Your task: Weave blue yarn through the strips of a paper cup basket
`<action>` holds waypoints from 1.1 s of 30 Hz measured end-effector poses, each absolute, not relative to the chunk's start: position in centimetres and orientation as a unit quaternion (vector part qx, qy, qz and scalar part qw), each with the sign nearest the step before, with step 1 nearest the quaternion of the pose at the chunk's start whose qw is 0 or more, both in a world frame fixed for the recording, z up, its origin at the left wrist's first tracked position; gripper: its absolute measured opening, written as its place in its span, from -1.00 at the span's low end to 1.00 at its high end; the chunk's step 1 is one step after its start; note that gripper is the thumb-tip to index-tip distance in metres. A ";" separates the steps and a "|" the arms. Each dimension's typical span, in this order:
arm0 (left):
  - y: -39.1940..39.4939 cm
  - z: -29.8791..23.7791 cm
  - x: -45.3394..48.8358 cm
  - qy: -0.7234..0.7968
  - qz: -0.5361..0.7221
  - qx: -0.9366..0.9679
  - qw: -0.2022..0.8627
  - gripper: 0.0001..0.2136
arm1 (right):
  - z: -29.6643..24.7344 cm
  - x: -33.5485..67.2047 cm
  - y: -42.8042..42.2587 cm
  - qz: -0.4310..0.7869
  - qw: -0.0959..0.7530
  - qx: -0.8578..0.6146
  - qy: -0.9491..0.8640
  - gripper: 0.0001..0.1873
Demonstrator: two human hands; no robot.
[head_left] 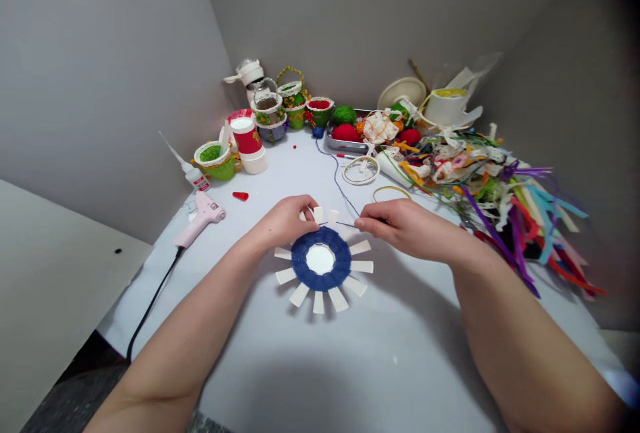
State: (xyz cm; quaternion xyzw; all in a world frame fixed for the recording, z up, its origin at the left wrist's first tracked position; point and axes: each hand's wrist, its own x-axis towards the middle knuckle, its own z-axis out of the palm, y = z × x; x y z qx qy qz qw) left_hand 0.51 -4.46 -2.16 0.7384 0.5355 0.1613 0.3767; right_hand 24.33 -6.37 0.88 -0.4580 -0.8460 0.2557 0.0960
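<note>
A white paper ring with spoke-like tabs (361,267) carries a band of dark blue yarn weaving (301,266) around its open centre. My left hand (293,219) pinches the ring at its upper left edge, thumb on the weaving. My right hand (395,223) pinches a strand of blue yarn (345,224) to the upper right of the ring. The strand runs taut from between the upper tabs to my right fingers. From there the yarn trails back across the table to a small blue ball (317,133).
Left are a pink glue gun (200,219), a glue bottle (196,178), a red cap (241,196) and a green basket (220,163). Small woven baskets (273,113) stand behind. A metal tray (345,145) holds yarn balls. Ribbon scraps (520,213) heap at right, near a gold hoop (393,191).
</note>
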 end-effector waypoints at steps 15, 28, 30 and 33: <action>-3.5 -3.6 0.1 0.572 0.223 0.697 0.370 -0.84 | -2.4 23.7 -4.8 0.359 0.068 -0.475 -0.801 -0.51; -5.6 -0.3 1.1 0.444 0.125 0.793 0.398 -0.62 | -1.8 23.1 -5.5 0.429 0.046 -0.409 -0.804 -0.66; -5.8 -0.6 1.8 0.444 0.130 0.800 0.383 -0.65 | -1.6 23.0 -5.7 0.421 0.043 -0.408 -0.809 -0.66; -5.8 -0.9 2.1 0.447 0.142 0.798 0.379 -0.71 | -1.6 22.9 -5.8 0.414 0.040 -0.404 -0.815 -0.64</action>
